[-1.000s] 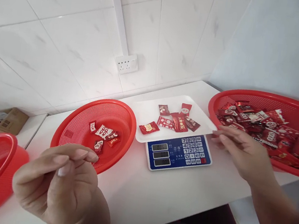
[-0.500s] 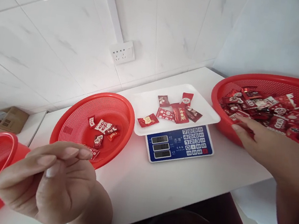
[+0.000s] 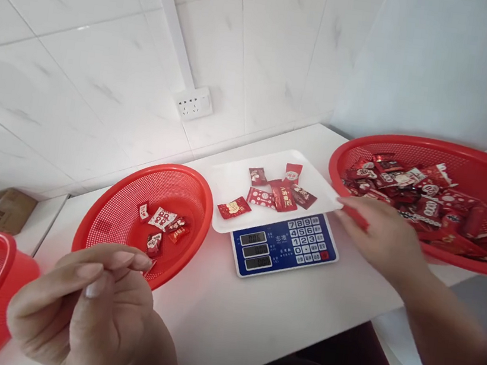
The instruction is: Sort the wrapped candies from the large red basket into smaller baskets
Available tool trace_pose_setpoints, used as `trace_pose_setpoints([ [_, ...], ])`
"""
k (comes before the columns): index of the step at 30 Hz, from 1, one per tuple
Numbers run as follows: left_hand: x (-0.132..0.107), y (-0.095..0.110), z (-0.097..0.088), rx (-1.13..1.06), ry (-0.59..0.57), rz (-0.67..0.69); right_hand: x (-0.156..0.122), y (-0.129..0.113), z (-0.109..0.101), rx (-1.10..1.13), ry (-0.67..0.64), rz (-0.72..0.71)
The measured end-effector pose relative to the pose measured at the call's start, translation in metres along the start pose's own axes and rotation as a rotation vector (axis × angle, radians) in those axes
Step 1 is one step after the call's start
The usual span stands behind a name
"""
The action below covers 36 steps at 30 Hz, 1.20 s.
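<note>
My left hand (image 3: 87, 311) hovers in front of a red perforated basket (image 3: 208, 196), fingers curled and thumb against a fingertip. Nothing shows in its grasp. Several small wrapped snacks, one a white-and-red packet (image 3: 162, 218), lie in that basket. My right hand (image 3: 378, 233) is at the right corner of a white tray (image 3: 235, 175) on a blue-faced digital scale (image 3: 286, 245). Its thumb and fingertips come close together there; whatever they hold is hidden. Several red packets, including a large one (image 3: 282, 195), rest on the tray.
A larger red basket (image 3: 428, 146) with many wrapped snacks stands at the right. Another red basket (image 3: 7, 271) is at the lower left, near cardboard boxes (image 3: 9, 211). A wall socket (image 3: 194, 103) sits above the white table (image 3: 209, 309).
My right hand has moved left from the larger basket's edge to the tray's corner. My left hand keeps its curled pose. The view has shifted slightly.
</note>
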State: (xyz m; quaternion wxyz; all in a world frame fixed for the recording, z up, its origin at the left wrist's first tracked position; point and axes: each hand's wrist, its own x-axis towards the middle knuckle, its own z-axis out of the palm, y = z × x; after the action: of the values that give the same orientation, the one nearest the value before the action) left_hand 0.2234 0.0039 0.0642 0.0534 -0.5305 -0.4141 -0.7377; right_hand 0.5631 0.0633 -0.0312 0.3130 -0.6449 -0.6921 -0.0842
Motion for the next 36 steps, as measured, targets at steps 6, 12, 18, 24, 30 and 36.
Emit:
trace_pose_setpoints([
  [6, 0.003, 0.001, 0.001, -0.219, 0.08, 0.103, 0.028, -0.036, 0.038, 0.124, -0.227, -0.287],
  [12, 0.004, -0.001, -0.004, -0.199, 0.112, 0.143, 0.03, -0.036, 0.047, 0.151, -0.28, -0.273],
  [18, 0.004, 0.002, 0.0, -0.299, 0.04, 0.144, 0.044, -0.067, 0.045, 0.12, -0.282, -0.355],
  [24, 0.008, -0.001, -0.001, -0.328, 0.082, 0.169, 0.059, -0.096, 0.055, 0.059, -0.343, -0.316],
  [30, 0.01, -0.002, -0.005, -0.309, 0.125, 0.13, 0.051, -0.09, 0.041, 0.338, -0.167, -0.11],
  [36, 0.009, -0.001, -0.001, -0.232, 0.17, 0.065, 0.049, -0.057, -0.001, 0.373, -0.026, -0.032],
])
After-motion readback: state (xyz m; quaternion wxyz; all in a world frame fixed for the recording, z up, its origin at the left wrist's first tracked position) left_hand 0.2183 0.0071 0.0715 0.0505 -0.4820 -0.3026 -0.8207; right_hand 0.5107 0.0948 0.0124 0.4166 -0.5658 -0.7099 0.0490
